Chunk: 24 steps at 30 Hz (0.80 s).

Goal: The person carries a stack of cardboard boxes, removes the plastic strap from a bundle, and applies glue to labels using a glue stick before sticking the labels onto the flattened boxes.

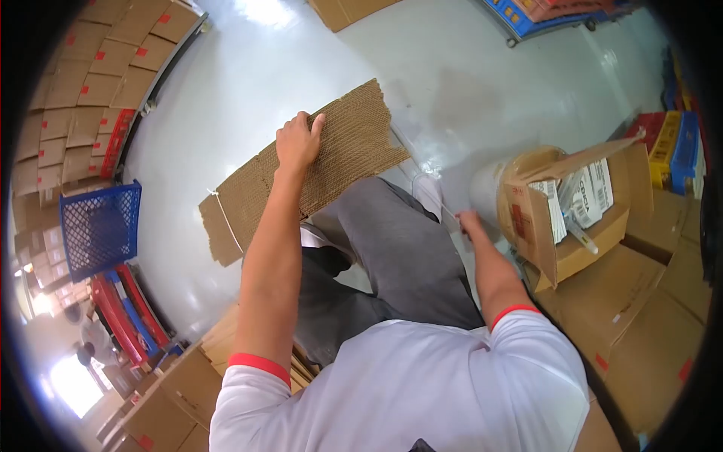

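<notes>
A long piece of torn, ridged brown cardboard (346, 143) lies across the front of the person's knees. My left hand (300, 142) grips its upper edge, fingers over the far side and thumb along the top. A white string (226, 218) is tied round the cardboard's left end. My right hand (470, 224) is closed, to the right of the right knee, on a thin white string (449, 213) that runs up toward the cardboard's right end. The white shoes show partly beneath the legs.
An open carton (533, 226) with printed white packets (595, 192) stands at the right, above closed cartons (633, 301). A blue plastic crate (102, 230) is at the left. Stacked boxes (98, 83) fill the upper left. A wheeled blue pallet (520, 26) stands at the top.
</notes>
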### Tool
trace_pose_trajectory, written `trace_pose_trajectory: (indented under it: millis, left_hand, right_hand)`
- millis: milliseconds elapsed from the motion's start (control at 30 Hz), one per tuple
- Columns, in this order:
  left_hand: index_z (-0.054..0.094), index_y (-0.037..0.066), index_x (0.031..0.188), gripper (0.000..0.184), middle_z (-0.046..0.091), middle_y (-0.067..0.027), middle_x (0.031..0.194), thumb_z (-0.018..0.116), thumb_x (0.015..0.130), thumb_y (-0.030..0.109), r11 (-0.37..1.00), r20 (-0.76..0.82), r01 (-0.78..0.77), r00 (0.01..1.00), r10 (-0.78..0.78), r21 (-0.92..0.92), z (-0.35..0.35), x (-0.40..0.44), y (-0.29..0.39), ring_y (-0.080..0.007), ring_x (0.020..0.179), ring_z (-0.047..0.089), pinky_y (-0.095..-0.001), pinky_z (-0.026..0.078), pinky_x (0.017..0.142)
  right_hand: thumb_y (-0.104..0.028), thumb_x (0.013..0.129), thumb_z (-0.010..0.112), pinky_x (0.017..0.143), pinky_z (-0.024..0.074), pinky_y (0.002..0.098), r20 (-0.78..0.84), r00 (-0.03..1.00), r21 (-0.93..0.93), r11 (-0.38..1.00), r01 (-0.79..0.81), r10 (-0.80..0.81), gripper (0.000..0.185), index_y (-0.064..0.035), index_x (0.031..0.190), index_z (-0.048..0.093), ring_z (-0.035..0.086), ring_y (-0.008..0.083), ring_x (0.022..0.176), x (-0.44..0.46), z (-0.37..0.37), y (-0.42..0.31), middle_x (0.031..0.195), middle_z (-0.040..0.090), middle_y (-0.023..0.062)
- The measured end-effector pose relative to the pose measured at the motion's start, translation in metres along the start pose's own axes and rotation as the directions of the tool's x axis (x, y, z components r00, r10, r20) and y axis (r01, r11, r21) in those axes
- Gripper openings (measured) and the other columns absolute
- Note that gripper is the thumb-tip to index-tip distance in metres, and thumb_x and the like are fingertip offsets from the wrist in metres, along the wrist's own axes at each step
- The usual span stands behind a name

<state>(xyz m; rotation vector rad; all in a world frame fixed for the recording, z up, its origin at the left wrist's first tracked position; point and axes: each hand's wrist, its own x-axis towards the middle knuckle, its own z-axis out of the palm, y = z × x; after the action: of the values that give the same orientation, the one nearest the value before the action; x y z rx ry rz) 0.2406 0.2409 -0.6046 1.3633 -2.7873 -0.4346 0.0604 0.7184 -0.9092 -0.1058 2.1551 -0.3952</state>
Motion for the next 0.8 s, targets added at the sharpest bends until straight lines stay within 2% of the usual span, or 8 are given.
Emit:
trace_pose_trajectory:
  millis: [67, 200, 267, 400, 467, 633, 700, 800]
  left_hand:
    - [0.061, 0.003, 0.13, 0.06, 0.066, -0.0215, 0.125, 0.046, 0.104, 0.055, 0.999, -0.044, -0.015, 0.999, 0.016, 0.031, 0.011, -0.006, -0.004, -0.0372, 0.117, 0.059, -0.0508, 0.039, 0.106]
    - [0.051, 0.002, 0.142, 0.065, 0.056, -0.0215, 0.139, 0.051, 0.102, 0.054, 0.997, -0.178, -0.041, 0.983, 0.052, 0.067, 0.034, -0.009, -0.001, -0.0368, 0.129, 0.052, -0.0515, 0.035, 0.113]
    - [0.043, 0.006, 0.151, 0.076, 0.05, -0.0217, 0.148, 0.057, 0.098, 0.059, 0.997, 0.013, 0.005, 1.0, -0.006, 0.072, 0.02, -0.002, 0.013, -0.0381, 0.137, 0.046, -0.0533, 0.033, 0.116]
    - [0.044, 0.014, 0.154, 0.08, 0.051, -0.0219, 0.147, 0.062, 0.093, 0.063, 0.979, -0.125, -0.198, 0.971, 0.202, 0.04, -0.008, 0.039, 0.074, -0.0386, 0.136, 0.049, -0.0555, 0.04, 0.111]
    - [0.046, 0.018, 0.153, 0.079, 0.053, -0.0219, 0.144, 0.062, 0.092, 0.065, 0.972, 0.019, -0.222, 0.974, 0.224, -0.071, -0.013, 0.064, 0.115, -0.0385, 0.132, 0.055, -0.0494, 0.048, 0.104]
    - [0.078, 0.014, 0.103, 0.026, 0.073, -0.0129, 0.107, 0.062, 0.083, 0.02, 0.963, 0.086, -0.227, 0.973, 0.216, 0.146, 0.057, 0.092, 0.134, -0.0356, 0.097, 0.072, -0.0478, 0.057, 0.085]
    - [0.079, 0.013, 0.099, 0.023, 0.074, -0.013, 0.103, 0.063, 0.084, 0.022, 0.958, 0.073, -0.26, 0.965, 0.253, 0.121, 0.051, 0.086, 0.127, -0.0349, 0.093, 0.073, -0.0469, 0.057, 0.083]
    - [0.08, 0.013, 0.088, 0.02, 0.074, -0.0124, 0.093, 0.063, 0.085, 0.023, 0.947, -0.023, -0.3, 0.952, 0.304, 0.113, 0.039, 0.066, 0.112, -0.0336, 0.084, 0.073, -0.0465, 0.057, 0.076]
  right_hand:
    - [-0.034, 0.097, 0.066, 0.053, 0.0534, 0.0329, 0.103, 0.994, 0.459, 0.888, -0.027, -0.023, 0.026, -0.0087, 0.101, 0.073, 0.057, 0.017, 0.048, -0.024, -0.027, -0.04, 0.061, 0.055, 0.0003]
    - [-0.046, 0.103, 0.06, 0.055, 0.0518, 0.0278, 0.171, 0.955, 0.808, 0.59, 0.005, -0.242, 0.042, -0.0064, 0.093, 0.067, 0.057, 0.0128, 0.056, -0.067, -0.046, -0.149, 0.062, 0.05, -0.0019]
    - [-0.052, 0.104, 0.057, 0.057, 0.0528, 0.0292, 0.021, 0.938, 0.883, 0.446, 0.145, -0.346, 0.049, -0.0061, 0.087, 0.064, 0.06, 0.0153, 0.061, -0.069, -0.038, -0.196, 0.065, 0.054, 0.0]
    - [-0.057, 0.104, 0.052, 0.057, 0.053, 0.0308, -0.042, 0.91, 0.889, 0.4, 0.222, -0.412, 0.058, -0.0056, 0.08, 0.063, 0.06, 0.0178, 0.057, -0.087, -0.049, -0.239, 0.062, 0.056, 0.0026]
    - [-0.059, 0.105, 0.049, 0.057, 0.0525, 0.0314, -0.012, 0.902, 0.824, 0.507, 0.253, -0.431, 0.064, -0.0053, 0.072, 0.062, 0.06, 0.019, 0.054, -0.095, -0.052, -0.225, 0.057, 0.055, 0.0041]
    - [-0.047, 0.108, 0.045, 0.048, 0.0492, 0.0333, 0.066, 0.993, 0.852, 0.523, -0.006, -0.096, 0.061, -0.0036, 0.069, 0.061, 0.056, 0.0212, 0.045, -0.059, -0.041, -0.115, 0.053, 0.055, 0.0068]
    - [-0.045, 0.107, 0.045, 0.047, 0.0488, 0.034, 0.09, 0.996, 0.855, 0.515, -0.064, -0.025, 0.06, -0.0029, 0.068, 0.062, 0.057, 0.0218, 0.044, -0.046, -0.032, -0.073, 0.053, 0.056, 0.0079]
    - [-0.047, 0.106, 0.044, 0.046, 0.0493, 0.0344, 0.097, 0.992, 0.58, 0.806, -0.119, 0.076, 0.063, -0.003, 0.066, 0.064, 0.06, 0.0204, 0.045, -0.039, -0.015, -0.033, 0.058, 0.062, 0.0112]
